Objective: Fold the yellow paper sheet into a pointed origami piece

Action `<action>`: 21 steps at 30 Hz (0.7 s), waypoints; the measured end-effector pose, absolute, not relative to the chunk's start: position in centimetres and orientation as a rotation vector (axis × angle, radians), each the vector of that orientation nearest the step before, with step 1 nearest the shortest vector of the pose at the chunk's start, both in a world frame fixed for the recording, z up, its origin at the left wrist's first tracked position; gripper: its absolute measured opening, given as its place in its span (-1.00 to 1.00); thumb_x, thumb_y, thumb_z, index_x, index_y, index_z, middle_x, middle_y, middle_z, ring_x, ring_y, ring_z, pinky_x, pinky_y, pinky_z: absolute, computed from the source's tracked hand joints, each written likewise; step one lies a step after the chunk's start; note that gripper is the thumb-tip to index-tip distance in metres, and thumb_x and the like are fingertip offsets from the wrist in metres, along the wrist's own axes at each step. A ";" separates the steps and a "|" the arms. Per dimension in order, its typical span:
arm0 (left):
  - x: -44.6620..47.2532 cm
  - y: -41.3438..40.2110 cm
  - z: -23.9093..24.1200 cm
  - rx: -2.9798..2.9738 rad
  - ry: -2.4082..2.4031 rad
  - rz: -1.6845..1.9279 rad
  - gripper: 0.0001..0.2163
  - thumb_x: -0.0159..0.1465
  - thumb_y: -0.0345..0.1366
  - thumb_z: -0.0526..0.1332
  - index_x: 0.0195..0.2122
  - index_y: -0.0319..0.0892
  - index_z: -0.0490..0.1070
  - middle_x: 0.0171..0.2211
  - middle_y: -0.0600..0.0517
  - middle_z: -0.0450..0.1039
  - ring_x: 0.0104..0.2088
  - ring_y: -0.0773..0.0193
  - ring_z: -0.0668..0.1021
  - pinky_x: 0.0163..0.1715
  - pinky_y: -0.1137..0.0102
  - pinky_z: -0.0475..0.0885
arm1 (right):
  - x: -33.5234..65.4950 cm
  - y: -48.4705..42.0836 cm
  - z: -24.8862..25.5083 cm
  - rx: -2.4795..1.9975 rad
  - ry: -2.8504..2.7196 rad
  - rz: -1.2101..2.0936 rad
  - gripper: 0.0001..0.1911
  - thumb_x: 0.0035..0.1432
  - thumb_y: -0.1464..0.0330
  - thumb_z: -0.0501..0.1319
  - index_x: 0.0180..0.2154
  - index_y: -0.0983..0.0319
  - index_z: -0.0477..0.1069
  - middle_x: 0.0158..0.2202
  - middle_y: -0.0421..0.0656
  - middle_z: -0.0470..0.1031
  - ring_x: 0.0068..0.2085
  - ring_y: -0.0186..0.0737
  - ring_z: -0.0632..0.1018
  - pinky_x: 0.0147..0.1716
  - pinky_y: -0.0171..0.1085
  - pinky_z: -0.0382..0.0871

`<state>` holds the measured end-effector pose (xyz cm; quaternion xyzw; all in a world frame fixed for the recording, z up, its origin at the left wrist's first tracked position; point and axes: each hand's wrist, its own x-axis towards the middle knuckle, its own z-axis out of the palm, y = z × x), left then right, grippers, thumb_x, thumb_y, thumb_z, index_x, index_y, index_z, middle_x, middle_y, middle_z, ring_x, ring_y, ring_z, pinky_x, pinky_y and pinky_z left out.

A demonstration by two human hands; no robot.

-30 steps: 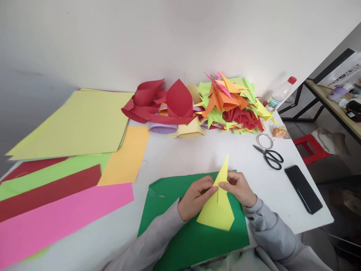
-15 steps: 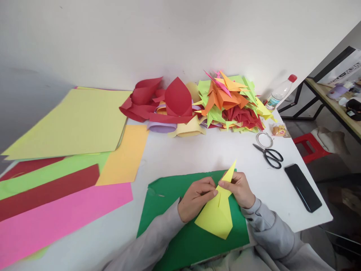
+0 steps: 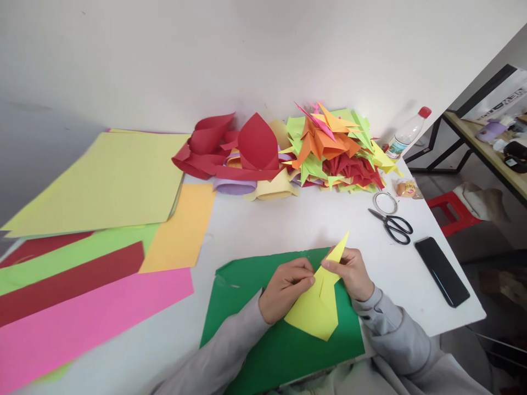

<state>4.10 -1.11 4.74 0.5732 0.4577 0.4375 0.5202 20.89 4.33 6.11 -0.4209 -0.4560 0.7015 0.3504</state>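
Note:
A folded sheet of yellow paper (image 3: 319, 310) is held above the green sheet (image 3: 247, 351) at the table's near side. It has a narrow point toward the upper right and a wide flared lower part. My left hand (image 3: 288, 288) pinches its left edge near the middle. Near the narrow point, my right hand (image 3: 352, 271) grips it with the thumb on top; the fingers behind are hidden by the paper.
Scissors (image 3: 393, 225), a tape roll (image 3: 386, 203), a phone (image 3: 442, 271), a wrapped snack (image 3: 407, 188) and a bottle (image 3: 408, 133) stand or lie right. Folded paper shapes (image 3: 329, 145) and red paper crowns (image 3: 258, 144) line the wall. Coloured sheets (image 3: 107, 181) cover the left.
The yellow paper has tilted slightly, its point shifting a little up and right with my right hand. My left hand stays nearly in place, still pinching the edge.

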 end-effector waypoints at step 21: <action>3.2 -0.8 4.8 1.348 1.120 1.064 -0.68 0.21 -0.22 0.17 -0.66 -0.20 0.38 -0.53 0.04 0.30 -0.52 0.33 0.35 -0.48 0.39 0.22 | 22.5 6.5 6.4 -1.118 -0.900 1.630 -0.79 -0.24 0.30 0.48 -0.61 0.26 0.51 -0.64 -0.22 0.48 -0.61 -0.35 0.42 -0.61 -0.36 0.31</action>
